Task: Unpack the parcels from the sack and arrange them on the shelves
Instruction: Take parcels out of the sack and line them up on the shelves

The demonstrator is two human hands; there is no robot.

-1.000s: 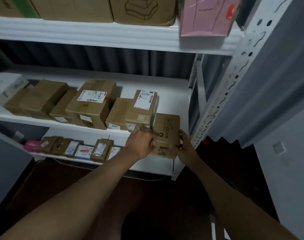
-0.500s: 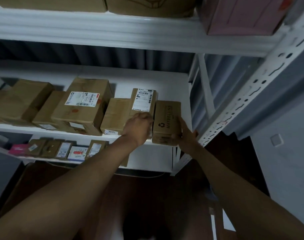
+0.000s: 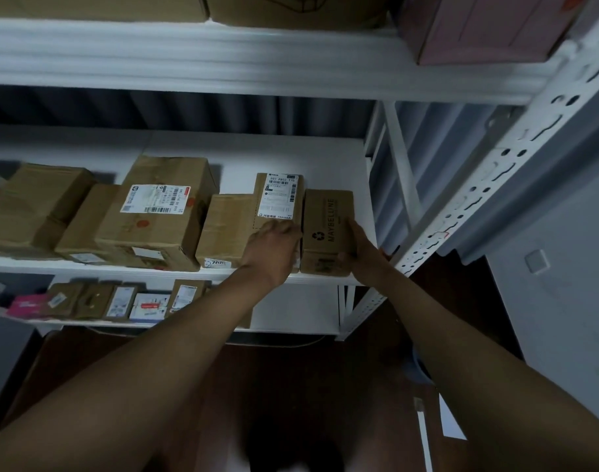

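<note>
Parcel, brown carton printed MAYBELLINE (image 3: 328, 229): stands at the right end of the middle shelf (image 3: 291, 155), near its front edge, just beside a labelled parcel (image 3: 280, 199). Right hand (image 3: 363, 250): fingers curled round the carton's right side, thumb at its front lower corner. Left hand (image 3: 274, 248): lies at the carton's left face, over the labelled parcel's front; whether it grips anything cannot be told. Same shelf, leftward: plain parcel (image 3: 225, 229), large parcel with white label (image 3: 161, 212), further brown cartons. Lower shelf (image 3: 298, 308): row of small packets (image 3: 121, 299). Upper shelf (image 3: 223, 59): cartons and a pink box (image 3: 478, 25).
</note>
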